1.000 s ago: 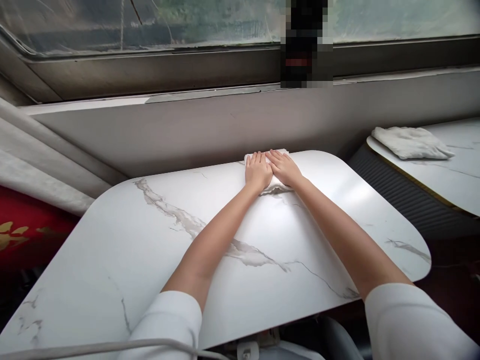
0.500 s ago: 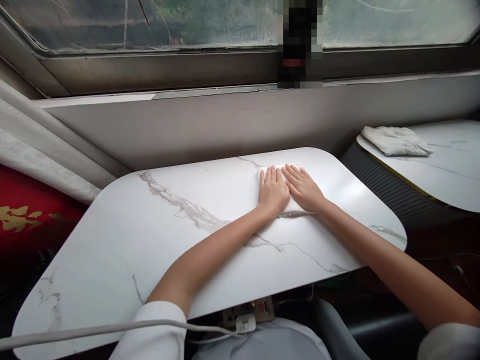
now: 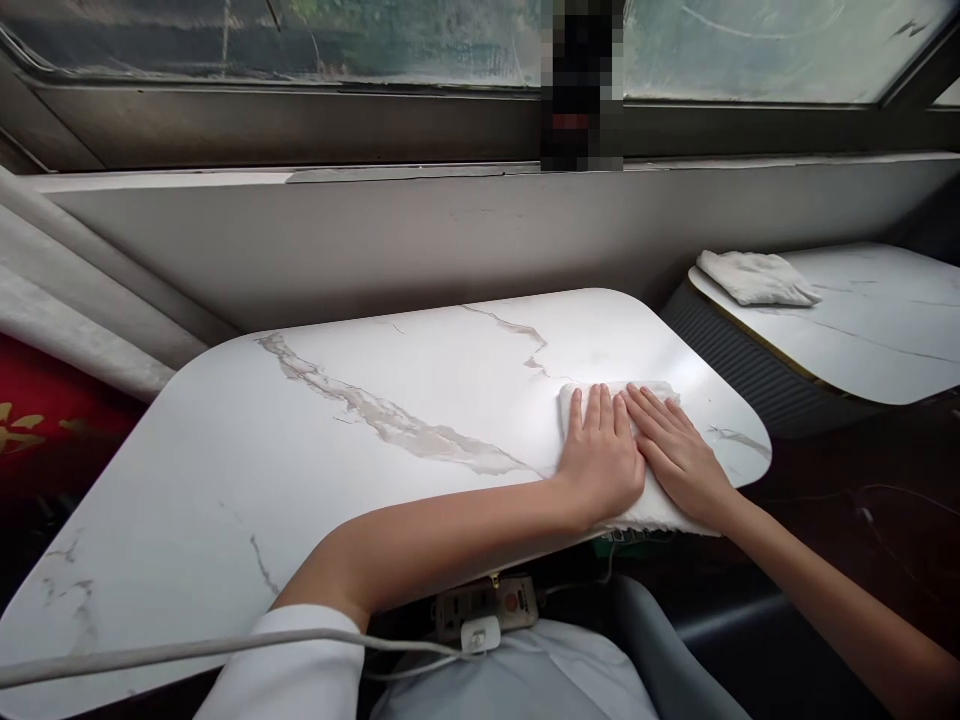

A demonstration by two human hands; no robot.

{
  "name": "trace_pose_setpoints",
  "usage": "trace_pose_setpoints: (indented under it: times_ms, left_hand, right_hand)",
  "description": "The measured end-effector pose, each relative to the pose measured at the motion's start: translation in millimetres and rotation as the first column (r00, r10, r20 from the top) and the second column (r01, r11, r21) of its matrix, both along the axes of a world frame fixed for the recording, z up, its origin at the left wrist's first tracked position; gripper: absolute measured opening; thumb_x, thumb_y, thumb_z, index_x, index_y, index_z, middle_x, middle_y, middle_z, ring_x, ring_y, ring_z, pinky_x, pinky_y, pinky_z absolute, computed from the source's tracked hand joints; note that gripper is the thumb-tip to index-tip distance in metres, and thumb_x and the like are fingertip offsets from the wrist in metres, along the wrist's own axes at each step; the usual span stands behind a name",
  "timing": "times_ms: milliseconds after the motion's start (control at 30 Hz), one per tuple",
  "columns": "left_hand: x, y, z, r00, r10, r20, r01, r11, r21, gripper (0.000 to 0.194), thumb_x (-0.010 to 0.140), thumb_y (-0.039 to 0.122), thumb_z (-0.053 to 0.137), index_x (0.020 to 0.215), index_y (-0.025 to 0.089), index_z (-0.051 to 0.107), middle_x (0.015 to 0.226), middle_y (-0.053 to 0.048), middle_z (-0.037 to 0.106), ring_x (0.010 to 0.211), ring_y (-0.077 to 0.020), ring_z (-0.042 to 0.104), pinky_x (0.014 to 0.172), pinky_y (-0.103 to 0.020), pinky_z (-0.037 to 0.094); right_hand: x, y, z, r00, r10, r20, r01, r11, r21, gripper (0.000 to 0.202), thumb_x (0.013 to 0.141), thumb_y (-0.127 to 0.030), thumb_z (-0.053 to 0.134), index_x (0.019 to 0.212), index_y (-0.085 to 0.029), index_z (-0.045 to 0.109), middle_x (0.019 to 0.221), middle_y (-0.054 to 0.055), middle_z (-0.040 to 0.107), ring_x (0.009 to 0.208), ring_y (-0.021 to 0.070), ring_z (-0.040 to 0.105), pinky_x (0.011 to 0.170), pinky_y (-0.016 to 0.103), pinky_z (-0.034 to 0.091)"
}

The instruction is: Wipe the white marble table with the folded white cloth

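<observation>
Both hands hide most of the white folded cloth [image 3: 646, 508], lower right of centre, at the near edge of the glossy, round-cornered marble-veined table [image 3: 337, 440]. The left hand [image 3: 600, 460] and right hand [image 3: 679, 455] press flat on it side by side, fingers straight and together. A crumpled white rag [image 3: 756, 277] lies on the second table [image 3: 885, 340], cut off at the right.

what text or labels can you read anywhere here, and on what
None can be read.
The red cloth at the left edge carries gold marks, too partial and blurred to read.
The power strip under the near edge of the marble table shows no legible print.
The white cloth under the left hand and right hand is plain, as is the second cloth on the far table.
</observation>
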State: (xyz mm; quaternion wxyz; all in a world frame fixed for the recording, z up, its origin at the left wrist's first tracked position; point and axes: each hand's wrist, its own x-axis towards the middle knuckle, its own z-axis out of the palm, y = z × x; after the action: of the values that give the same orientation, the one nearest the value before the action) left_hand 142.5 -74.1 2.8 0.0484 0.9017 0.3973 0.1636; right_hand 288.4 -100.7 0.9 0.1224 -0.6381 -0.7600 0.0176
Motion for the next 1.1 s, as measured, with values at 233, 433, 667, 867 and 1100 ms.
trace_pose_setpoints:
  times_ms: [233, 433, 667, 867, 1100]
  left_hand:
    - [17, 72, -3.2, 0.999, 0.051, 0.016, -0.050, 0.998, -0.043, 0.058, 0.093, 0.027, 0.024, 0.140, -0.006, 0.029, 0.148, -0.020, 0.028, 0.140, -0.0273, 0.019, 0.116, -0.045, 0.006]
    - [37, 157, -2.0, 0.979, 0.202, 0.019, -0.200, 0.977, -0.070, 0.055, 0.092, 0.024, 0.024, 0.140, -0.003, 0.031, 0.148, -0.017, 0.030, 0.139, -0.0242, 0.021, 0.116, -0.042, 0.006]
    - [75, 216, -3.6, 0.954, 0.298, 0.023, -0.297, 0.953, -0.054, 0.055, 0.094, 0.025, 0.020, 0.140, -0.004, 0.032, 0.147, -0.018, 0.032, 0.139, -0.0243, 0.022, 0.115, -0.042, 0.006]
    - [102, 233, -4.4, 0.949, 0.316, 0.003, -0.316, 0.948, -0.029, 0.055, 0.094, 0.024, 0.020, 0.140, -0.002, 0.032, 0.147, -0.016, 0.033, 0.139, -0.0236, 0.022, 0.115, -0.042, 0.005]
    - [117, 202, -3.0, 0.955, 0.296, -0.013, -0.296, 0.955, -0.006, 0.055, 0.094, 0.028, 0.020, 0.141, 0.000, 0.032, 0.147, -0.015, 0.033, 0.139, -0.0234, 0.021, 0.115, -0.041, 0.007]
  right_hand:
    - [6, 83, 0.4, 0.997, -0.068, -0.023, 0.067, 0.997, -0.028, 0.061, 0.086, -0.016, 0.025, 0.146, -0.026, 0.027, 0.149, -0.001, 0.031, 0.138, 0.0211, 0.024, 0.112, 0.051, 0.025]
    - [13, 182, 2.7, 0.999, -0.036, -0.033, 0.036, 0.999, -0.001, 0.056, 0.085, -0.016, 0.026, 0.139, -0.014, 0.042, 0.146, 0.004, 0.037, 0.137, 0.0204, 0.029, 0.112, 0.046, 0.023]
    - [51, 252, -1.4, 0.992, 0.044, -0.118, -0.040, 0.999, 0.034, 0.052, 0.091, -0.024, 0.023, 0.137, -0.017, 0.045, 0.145, 0.003, 0.040, 0.136, 0.0187, 0.031, 0.113, 0.044, 0.021]
    - [77, 267, -3.5, 0.990, 0.041, -0.136, -0.035, 0.998, 0.044, 0.053, 0.089, -0.024, 0.025, 0.138, -0.021, 0.044, 0.145, 0.000, 0.040, 0.136, 0.0216, 0.032, 0.113, 0.047, 0.023]
    - [95, 232, -3.2, 0.985, 0.011, -0.173, -0.003, 0.999, 0.045, 0.055, 0.094, -0.038, 0.016, 0.138, -0.021, 0.045, 0.145, 0.001, 0.038, 0.136, 0.0206, 0.030, 0.114, 0.046, 0.022]
